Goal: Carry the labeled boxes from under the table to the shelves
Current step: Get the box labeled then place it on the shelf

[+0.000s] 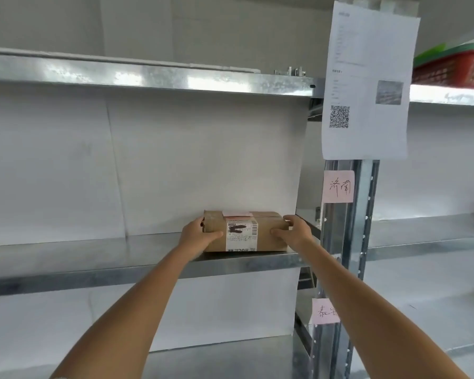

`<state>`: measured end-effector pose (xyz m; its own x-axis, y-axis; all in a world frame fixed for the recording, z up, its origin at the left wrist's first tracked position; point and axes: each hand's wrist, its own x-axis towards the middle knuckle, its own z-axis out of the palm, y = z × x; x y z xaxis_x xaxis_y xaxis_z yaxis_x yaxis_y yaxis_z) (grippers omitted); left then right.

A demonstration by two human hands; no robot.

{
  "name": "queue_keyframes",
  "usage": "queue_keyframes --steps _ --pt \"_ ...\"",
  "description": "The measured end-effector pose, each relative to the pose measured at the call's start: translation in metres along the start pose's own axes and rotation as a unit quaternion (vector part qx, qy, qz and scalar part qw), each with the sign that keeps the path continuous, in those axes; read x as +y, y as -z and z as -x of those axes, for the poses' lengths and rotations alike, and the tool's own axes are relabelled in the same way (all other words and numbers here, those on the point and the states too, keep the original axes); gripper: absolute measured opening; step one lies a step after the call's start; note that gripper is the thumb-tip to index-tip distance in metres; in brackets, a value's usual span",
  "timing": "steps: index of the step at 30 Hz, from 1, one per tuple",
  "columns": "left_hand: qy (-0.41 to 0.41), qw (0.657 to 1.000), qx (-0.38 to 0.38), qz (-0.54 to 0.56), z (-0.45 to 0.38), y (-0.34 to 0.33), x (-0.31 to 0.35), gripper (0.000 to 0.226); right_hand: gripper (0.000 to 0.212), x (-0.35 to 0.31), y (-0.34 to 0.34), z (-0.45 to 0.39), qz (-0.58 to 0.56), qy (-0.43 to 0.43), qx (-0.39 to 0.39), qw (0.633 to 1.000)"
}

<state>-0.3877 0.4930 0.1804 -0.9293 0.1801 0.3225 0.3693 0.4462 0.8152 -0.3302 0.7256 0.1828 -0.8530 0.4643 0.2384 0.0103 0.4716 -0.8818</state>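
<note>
**Both hands gripping a labeled box on the middle shelf**

A brown cardboard box (244, 231) is sitting on the middle metal shelf (93, 258), close to its right end and near its front edge, with its long side facing the camera. A white shipping label (241, 235) is wrapping over the top and down the front face, with a barcode on its right side and part of the printing blacked out.

The left hand (196, 233) is clasping the box's left end, its thumb lying across the front face and its fingers curling behind the end. The right hand (294, 228) is clasping the right end, its fingers (290, 218) hooking over the top corner while the thumb is pressing on the front face. Both bare forearms are reaching up from the bottom of the view.

A steel upright (350, 242) is standing just right of the box, carrying two pink handwritten notes (338, 186) and, higher up, a printed sheet (367, 80) with a QR code. A red basket (454, 69) is resting on the upper shelf of the neighbouring bay at far right.
</note>
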Motion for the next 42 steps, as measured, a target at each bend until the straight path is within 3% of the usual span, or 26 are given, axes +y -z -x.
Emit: queue_keyframes --steps 5,12,17,22,29,42 --pt "0.025 0.999 0.013 -0.042 -0.004 -0.006 -0.011 0.062 0.064 0.01 -0.009 -0.015 0.022 0.009 -0.016 1.0" --pt "0.052 0.996 0.053 -0.05 0.011 -0.01 -0.004 0.036 0.074 0.018 0.003 -0.011 0.042 0.019 -0.052 0.998" --pt "0.05 0.994 0.082 -0.06 0.05 -0.019 0.004 0.045 0.079 0.028 0.018 0.016 0.058 0.033 -0.06 0.996" --pt "0.067 0.991 0.043 -0.111 0.098 -0.026 0.012 0.065 0.08 0.043 0.035 0.058 0.141 0.068 -0.102 0.982" --pt "0.088 0.981 -0.017 -0.172 0.168 -0.036 0.016 0.075 0.079 0.054 0.05 0.119 0.238 0.102 -0.159 0.953" --pt "0.127 0.956 -0.074 -0.253 0.31 -0.008 0.011 0.075 0.081 0.051 0.041 0.273 0.333 0.106 -0.244 0.904"
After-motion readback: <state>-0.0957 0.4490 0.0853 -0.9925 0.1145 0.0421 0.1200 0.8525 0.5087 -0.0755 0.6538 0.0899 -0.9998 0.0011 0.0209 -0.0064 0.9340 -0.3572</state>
